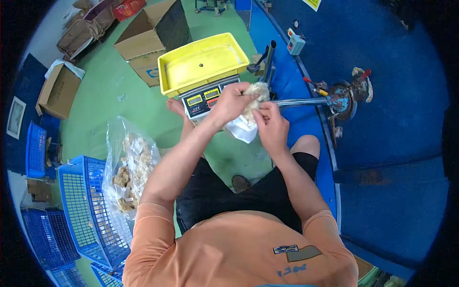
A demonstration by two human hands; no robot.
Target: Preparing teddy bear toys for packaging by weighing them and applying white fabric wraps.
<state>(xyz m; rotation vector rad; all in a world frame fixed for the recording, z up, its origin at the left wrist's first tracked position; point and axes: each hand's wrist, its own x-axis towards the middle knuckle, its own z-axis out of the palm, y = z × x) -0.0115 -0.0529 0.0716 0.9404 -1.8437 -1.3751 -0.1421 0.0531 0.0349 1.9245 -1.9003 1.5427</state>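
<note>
My left hand point(233, 101) grips the top of a small clear plastic bag point(245, 128) stuffed with pale beige pieces point(258, 91). My right hand point(271, 125) pinches the same bag from the right side, just below the pale contents. Both hands hold it above my lap, right in front of a weighing scale point(203, 99) with a yellow tray point(203, 62) on top. The yellow tray holds nothing but a small dark speck.
A large clear bag point(129, 165) of the same pale pieces leans in a blue plastic crate point(81, 205) at my left. More blue crates lie lower left. Cardboard boxes point(153, 38) stand behind the scale on the green floor. A metal rod point(306, 101) and a blue machine point(382, 95) are at right.
</note>
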